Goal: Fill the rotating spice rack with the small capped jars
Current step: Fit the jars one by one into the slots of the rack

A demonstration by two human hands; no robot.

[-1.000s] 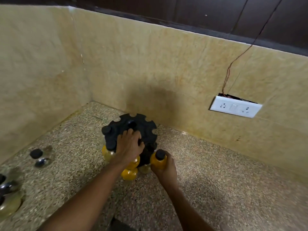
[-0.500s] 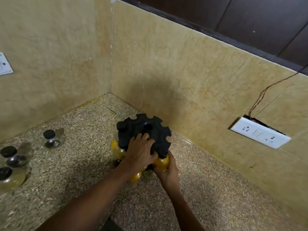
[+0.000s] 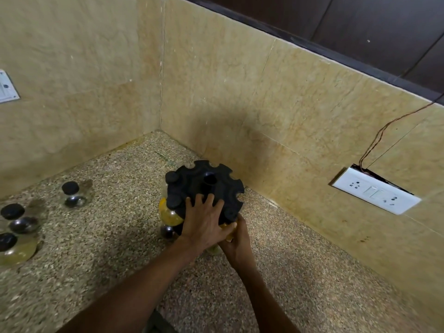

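Hands meet at a black rotating spice rack (image 3: 204, 188) standing on a speckled stone worktop (image 3: 108, 248) near the corner of two beige tiled walls, seen from the head camera. The left hand (image 3: 204, 222) lies flat on the rack's notched top disc, its fingers (image 3: 199, 200) spread and straight, pressing down on the near edge. The right hand (image 3: 236, 243) comes in from below and to the right, its fingers curled round a small yellow-filled jar (image 3: 228, 230) held against the rack's near right notch; the jar's cap is hidden under the disc and the left hand, so whether it is fully seated cannot be told. A second yellow jar (image 3: 169, 213) hangs in a notch on the rack's left side with its black cap (image 3: 175, 201) above the disc, and another cap (image 3: 171, 176) shows in the notch behind it. A dark rounded jar (image 3: 168, 231) sits low at the rack's foot. Well apart on the left of the worktop stand loose capped jars: a clear jar (image 3: 72, 195) by itself, then a cluster at the frame's edge with a dark-filled jar (image 3: 16, 218) and a pale yellowish jar (image 3: 14, 248) just beside it. A white socket panel (image 3: 376, 197) is set in the right wall with thin wires (image 3: 384, 131) running up from it.
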